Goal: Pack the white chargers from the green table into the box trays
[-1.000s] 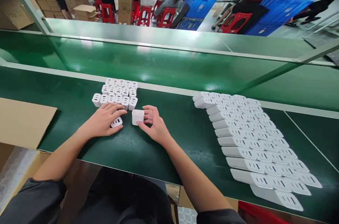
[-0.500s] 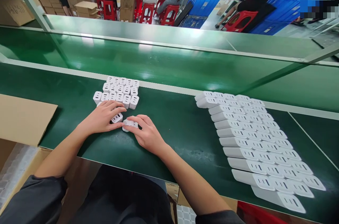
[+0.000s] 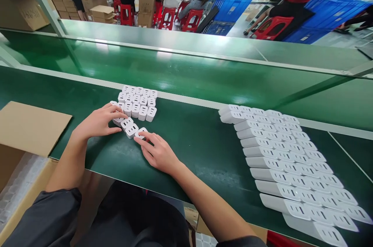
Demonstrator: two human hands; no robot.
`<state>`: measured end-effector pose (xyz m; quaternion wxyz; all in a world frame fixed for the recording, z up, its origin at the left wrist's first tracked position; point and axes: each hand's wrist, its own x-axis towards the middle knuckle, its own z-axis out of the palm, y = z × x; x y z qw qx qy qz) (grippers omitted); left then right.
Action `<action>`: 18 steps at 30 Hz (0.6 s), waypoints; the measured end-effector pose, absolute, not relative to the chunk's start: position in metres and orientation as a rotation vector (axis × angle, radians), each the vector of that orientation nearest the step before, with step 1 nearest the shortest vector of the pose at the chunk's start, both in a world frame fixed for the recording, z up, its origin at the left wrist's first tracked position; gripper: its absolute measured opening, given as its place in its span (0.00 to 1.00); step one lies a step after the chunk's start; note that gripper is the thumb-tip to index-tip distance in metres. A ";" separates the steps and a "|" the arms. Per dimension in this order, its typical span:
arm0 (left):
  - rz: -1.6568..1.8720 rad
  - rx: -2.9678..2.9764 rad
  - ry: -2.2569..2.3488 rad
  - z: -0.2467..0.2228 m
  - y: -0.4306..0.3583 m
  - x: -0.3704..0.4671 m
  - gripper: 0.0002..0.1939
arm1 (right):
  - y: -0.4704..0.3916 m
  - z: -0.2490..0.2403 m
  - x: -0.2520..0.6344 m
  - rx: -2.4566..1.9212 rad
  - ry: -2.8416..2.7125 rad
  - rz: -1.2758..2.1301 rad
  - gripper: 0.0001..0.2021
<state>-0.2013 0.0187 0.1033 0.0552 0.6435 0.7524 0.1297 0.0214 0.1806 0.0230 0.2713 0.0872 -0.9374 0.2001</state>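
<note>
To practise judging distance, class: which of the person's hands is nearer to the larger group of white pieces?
Right. The right hand is left of the larger group, apart from it; the left hand is farther left, at the smaller group.

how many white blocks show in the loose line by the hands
4 visible: one partly covered block under the left hand, two middle blocks between the hands, and an end block at the right hand. The left hand may hide others.
</note>
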 end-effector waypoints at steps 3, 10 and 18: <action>0.348 1.941 2.354 0.097 0.020 -0.201 0.15 | 0.181 0.024 0.020 0.295 -2.525 0.561 0.18; 0.281 1.702 2.744 0.086 0.032 -0.186 0.19 | 0.185 0.024 0.019 0.275 -2.499 0.592 0.17; 0.450 1.621 2.732 0.076 0.050 -0.167 0.17 | 0.195 0.014 0.017 0.237 -2.444 0.642 0.19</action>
